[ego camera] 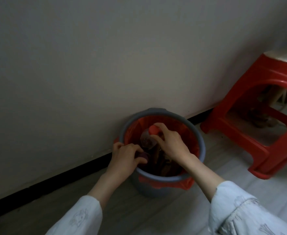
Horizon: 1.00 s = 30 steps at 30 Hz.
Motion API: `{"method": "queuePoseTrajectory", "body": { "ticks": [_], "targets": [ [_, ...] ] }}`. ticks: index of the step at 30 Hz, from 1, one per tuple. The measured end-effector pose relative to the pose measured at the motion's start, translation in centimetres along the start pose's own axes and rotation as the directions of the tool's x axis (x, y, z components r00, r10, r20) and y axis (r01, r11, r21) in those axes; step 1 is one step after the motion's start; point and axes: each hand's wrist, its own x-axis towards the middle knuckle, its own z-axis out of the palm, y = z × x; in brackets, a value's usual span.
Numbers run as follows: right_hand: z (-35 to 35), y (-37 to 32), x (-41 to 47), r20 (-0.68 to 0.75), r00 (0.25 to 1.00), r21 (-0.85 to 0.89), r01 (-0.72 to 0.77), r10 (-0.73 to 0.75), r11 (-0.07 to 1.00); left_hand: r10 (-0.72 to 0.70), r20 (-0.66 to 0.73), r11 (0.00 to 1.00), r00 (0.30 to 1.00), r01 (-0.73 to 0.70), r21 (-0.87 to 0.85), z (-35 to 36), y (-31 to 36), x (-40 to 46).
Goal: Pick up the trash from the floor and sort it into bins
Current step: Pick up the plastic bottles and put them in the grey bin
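Both hands work over one grey bin (200, 150) lined with an orange-red bag (186, 131), set on the floor against the wall (105, 56); head view only. Right hand (170, 143) grips a clear plastic bottle (147, 139) with a red cap (153, 130), fingers wrapped around the neck just below the cap, bottle tilted and already inside the bin's mouth. Left hand (126, 156) is at the near-left rim, fingers curled around a small dark purplish item (143, 155), too dim to identify. Bin contents: brownish scraps (159, 162), piled fairly high, details lost in shadow. Risks, as judgement: the bottle appears to be going in with what looks like food waste, so a sorting error is possible if this bin is not meant for plastics; no second bin is in view to compare. The pile sits high, so a bottle let go at this tilt could roll off it or lean on the rim. The liner hangs loose outside the front rim (186, 183) and could slip inward if the left hand drags on it. A red stool (251, 106) stands well apart on the right.
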Motion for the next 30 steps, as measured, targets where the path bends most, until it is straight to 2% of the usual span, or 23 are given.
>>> {"method": "queuePoseTrajectory", "body": {
  "ticks": [3, 7, 12, 16, 20, 22, 25, 28, 30],
  "targets": [
    [0.9, 0.1, 0.1, 0.041, 0.999, -0.113, 0.039, -0.035, 0.993, -0.013, -0.001, 0.998, 1.0, 0.013, 0.056, 0.3, 0.0, 0.6],
    [2.2, 0.5, 0.1, 0.108, 0.994, -0.146, 0.038, -0.022, 0.989, -0.033, -0.015, 0.995, 0.999, 0.035, 0.098, 0.7, 0.9, 0.8],
    [2.1, 1.8, 0.6, 0.138, 0.987, -0.223, -0.051, 0.084, 0.973, -0.041, -0.084, 0.993, 0.996, 0.05, 0.107, 1.0, 0.9, 0.9],
    [-0.4, 1.4, -0.8, 0.234, 0.965, -0.25, -0.062, 0.122, 0.966, -0.041, -0.157, 0.997, 0.987, 0.052, 0.065, 1.6, 0.2, 0.8],
    [-1.9, -0.2, -5.1, 0.191, 0.981, -0.16, 0.048, -0.017, 0.986, 0.04, -0.269, 0.994, 0.962, -0.01, 0.113, 2.2, -0.3, 0.3],
    [-2.0, -0.7, -7.6, 0.252, 0.964, -0.13, 0.117, -0.081, 0.985, 0.072, -0.284, 0.992, 0.956, -0.039, 0.117, 2.3, -0.4, -0.2],
    [-1.0, -0.3, -9.5, 0.346, 0.928, -0.171, 0.203, -0.135, 0.964, 0.205, -0.247, 0.976, 0.947, -0.179, 0.124, 2.0, -0.9, -1.7],
    [0.0, 0.4, -9.6, 0.308, 0.938, -0.218, 0.233, -0.159, 0.948, 0.404, -0.178, 0.905, 0.898, -0.363, 0.223, 1.4, -2.6, -3.3],
    [0.1, 0.7, -9.7, 0.308, 0.941, -0.195, 0.209, -0.143, 0.958, 0.462, -0.107, 0.859, 0.88, -0.415, 0.3, 0.8, -3.1, -4.0]
  ]
}}
